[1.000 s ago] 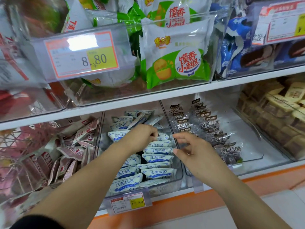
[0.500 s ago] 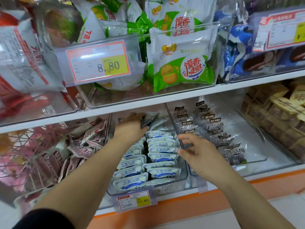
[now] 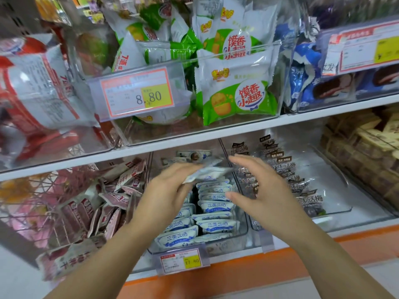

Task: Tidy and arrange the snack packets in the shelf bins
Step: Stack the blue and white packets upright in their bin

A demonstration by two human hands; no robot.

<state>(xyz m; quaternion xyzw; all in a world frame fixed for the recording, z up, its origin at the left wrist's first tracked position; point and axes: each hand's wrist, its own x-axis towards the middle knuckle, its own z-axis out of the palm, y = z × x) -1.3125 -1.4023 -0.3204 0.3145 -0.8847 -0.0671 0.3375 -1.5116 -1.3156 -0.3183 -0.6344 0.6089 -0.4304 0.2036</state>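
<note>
Centre frame, over the middle bin [image 3: 241, 234], our left hand [image 3: 168, 195] seems, through blur, to pinch a packet [image 3: 207, 174]. Our right hand [image 3: 265, 190] is spread and empty. The film is light, soft and slippery, so we'd grip the crimped edge.

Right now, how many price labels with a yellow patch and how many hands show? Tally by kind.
Orange-bordered price labels with a yellow patch: 3
Bare hands: 2, the left hand with its grip on blurred white snack packaging, the right hand free
Total: 5
</note>
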